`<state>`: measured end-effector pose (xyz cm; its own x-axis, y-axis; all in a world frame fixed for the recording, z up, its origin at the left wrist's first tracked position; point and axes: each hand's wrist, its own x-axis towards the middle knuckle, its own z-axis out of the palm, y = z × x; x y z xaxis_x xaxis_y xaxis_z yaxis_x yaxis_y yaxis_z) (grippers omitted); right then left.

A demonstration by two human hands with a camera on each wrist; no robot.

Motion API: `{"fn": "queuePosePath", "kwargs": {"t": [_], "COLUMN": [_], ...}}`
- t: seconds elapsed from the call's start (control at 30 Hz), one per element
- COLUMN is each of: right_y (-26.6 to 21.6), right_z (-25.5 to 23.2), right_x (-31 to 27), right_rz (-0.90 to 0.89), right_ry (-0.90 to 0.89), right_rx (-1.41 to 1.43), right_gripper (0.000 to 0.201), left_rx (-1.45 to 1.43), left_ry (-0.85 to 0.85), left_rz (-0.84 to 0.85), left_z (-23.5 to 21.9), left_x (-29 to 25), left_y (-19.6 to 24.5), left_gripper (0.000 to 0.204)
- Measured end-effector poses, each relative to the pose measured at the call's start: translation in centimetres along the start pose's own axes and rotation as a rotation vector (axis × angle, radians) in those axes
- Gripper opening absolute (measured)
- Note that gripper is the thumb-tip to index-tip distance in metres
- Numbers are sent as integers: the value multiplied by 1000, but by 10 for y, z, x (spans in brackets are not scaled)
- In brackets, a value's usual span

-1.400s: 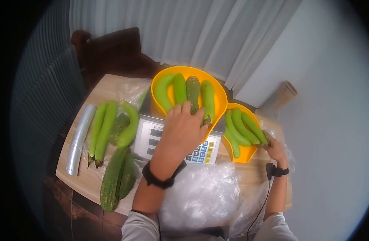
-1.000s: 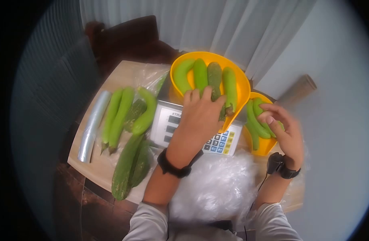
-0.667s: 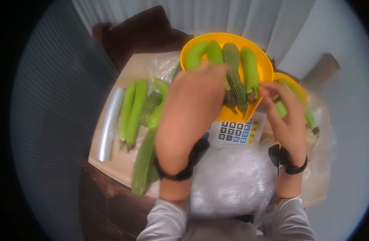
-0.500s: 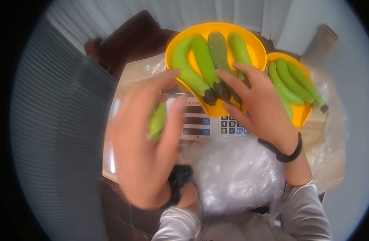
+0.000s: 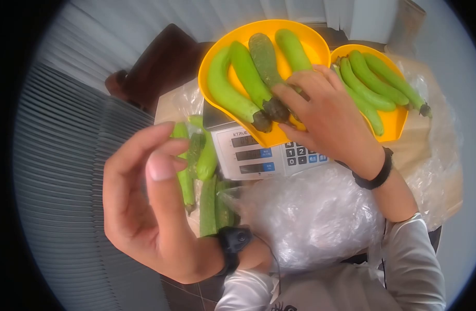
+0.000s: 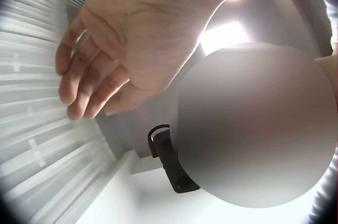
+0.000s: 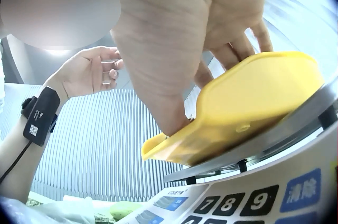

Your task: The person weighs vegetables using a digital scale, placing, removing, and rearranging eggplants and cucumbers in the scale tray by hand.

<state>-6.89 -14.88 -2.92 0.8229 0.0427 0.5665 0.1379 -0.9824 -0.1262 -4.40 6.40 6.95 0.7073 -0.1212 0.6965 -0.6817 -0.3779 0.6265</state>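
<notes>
In the head view a yellow scoop pan [image 5: 321, 49] rests on a digital scale [image 5: 248, 163]. Several long green eggplants [image 5: 225, 85] and a darker mottled luffa [image 5: 264, 57] lie in it. My right hand [image 5: 334, 114] reaches over the pan's right side, fingers bent down over the lower ends of the luffa and the rightmost eggplant [image 5: 292, 49]. Those ends are hidden, so I cannot tell whether it grips either one. My left hand [image 5: 170, 228] is raised at the left with loosely bent fingers and holds nothing; the left wrist view shows its bare palm [image 6: 153, 34].
A second yellow scoop [image 5: 398, 129] with several slim green eggplants [image 5: 378, 78] sits at the right. More eggplants [image 5: 207, 160] and luffas [image 5: 209, 207] lie left of the scale. Crumpled clear plastic [image 5: 315, 217] fills the front. A dark chair [image 5: 165, 62] stands behind.
My left hand has let go of the luffa in the pan and drawn back left. The right hand has left the second scoop and come over the pan on the scale.
</notes>
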Motion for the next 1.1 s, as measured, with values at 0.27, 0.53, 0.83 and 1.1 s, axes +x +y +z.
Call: {"fn": "queuePosePath", "kwargs": {"t": [0.27, 0.53, 0.83, 1.1], "right_y": [-5, -6, -8, -5], "right_z": [11, 9, -9, -12], "right_x": [-7, -8, 2, 2], "right_rz": [14, 44, 68, 105], "right_ry": [58, -10, 259, 289], "right_rx": [-63, -75, 91, 82], "right_gripper": [54, 53, 59, 63], "left_rx": [-103, -151, -175, -178], "left_ry": [-62, -74, -58, -42], "left_rz": [-23, -45, -29, -38], "left_z": [4, 4, 5, 5], "left_x": [-3, -6, -6, -7], "left_y": [4, 8, 7, 6], "left_gripper": [17, 17, 17, 17]}}
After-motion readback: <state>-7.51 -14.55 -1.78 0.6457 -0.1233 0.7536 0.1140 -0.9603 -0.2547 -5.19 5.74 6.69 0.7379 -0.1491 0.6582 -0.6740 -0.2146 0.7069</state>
